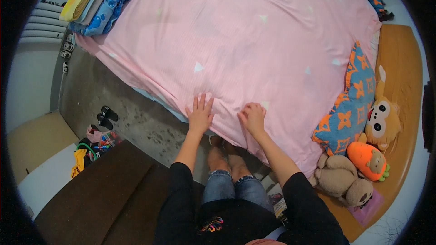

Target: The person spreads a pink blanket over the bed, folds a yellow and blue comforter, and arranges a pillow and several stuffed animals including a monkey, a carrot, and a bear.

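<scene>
A pink bedsheet (272, 45) with small pale triangles is spread over the bed in front of me, with wrinkles around its near edge. My left hand (200, 115) lies flat on that edge, palm down and fingers spread. To its right, my right hand (253, 117) rests on the same sheet with its fingers loosely bent and thumb apart. I see no cloth pinched in it, though its palm side is hidden. Between the two hands the fabric is creased. Under the sheet's left side, a strip of light blue bedding (159, 102) shows.
Folded blankets (102, 9) are stacked at the far left corner. At right, a blue-orange pillow (347, 113) and plush toys (343, 177) lie by the tan headboard (404, 86). Black slippers (107, 117) are on the floor; a dark brown piece of furniture (104, 195) stands lower left.
</scene>
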`<state>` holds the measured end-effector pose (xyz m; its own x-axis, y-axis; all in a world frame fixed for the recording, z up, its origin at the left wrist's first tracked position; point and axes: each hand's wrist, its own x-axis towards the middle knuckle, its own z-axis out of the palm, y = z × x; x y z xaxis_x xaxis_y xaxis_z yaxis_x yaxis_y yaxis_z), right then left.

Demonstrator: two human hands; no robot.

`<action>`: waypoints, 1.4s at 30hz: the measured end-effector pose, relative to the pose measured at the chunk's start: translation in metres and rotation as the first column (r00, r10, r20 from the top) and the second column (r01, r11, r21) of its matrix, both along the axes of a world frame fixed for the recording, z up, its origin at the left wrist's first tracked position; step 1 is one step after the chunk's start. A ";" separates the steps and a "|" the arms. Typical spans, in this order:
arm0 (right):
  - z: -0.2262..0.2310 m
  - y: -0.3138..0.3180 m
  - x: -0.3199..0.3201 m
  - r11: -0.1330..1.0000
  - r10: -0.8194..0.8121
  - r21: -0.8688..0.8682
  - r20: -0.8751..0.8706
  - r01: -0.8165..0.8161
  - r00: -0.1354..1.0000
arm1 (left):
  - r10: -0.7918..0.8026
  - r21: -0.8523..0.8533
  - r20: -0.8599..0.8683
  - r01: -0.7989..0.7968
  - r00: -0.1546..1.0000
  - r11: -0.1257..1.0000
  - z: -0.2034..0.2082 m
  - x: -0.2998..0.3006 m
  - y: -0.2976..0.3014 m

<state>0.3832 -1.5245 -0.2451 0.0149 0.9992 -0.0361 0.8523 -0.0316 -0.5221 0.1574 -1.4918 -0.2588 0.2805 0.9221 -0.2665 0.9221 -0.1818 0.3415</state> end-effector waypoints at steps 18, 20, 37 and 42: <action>-0.025 0.069 -0.037 0.978 -0.210 0.005 -0.021 0.210 0.978 | 0.041 -0.002 0.022 -0.041 0.999 0.999 -0.005 0.003 -0.007; -0.017 0.044 -0.059 0.998 -0.044 0.039 -0.063 0.047 0.997 | 0.144 -0.001 0.206 -0.147 0.968 0.989 -0.024 -0.018 -0.006; -0.002 -0.009 -0.037 0.947 0.316 -0.033 -0.069 -0.319 0.946 | 0.949 0.209 0.063 -0.934 0.310 0.291 -0.034 -0.023 0.004; 0.000 0.014 -0.016 0.962 0.205 -0.204 0.097 -0.183 0.974 | 0.745 0.172 0.000 -0.734 0.667 0.657 -0.046 -0.040 -0.007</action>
<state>0.3676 -1.5108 -0.2455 -0.1631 0.9577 -0.2371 0.9063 0.0505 -0.4195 0.1170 -1.4990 -0.3045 -0.5236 0.8456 -0.1038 0.7924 0.5281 0.3052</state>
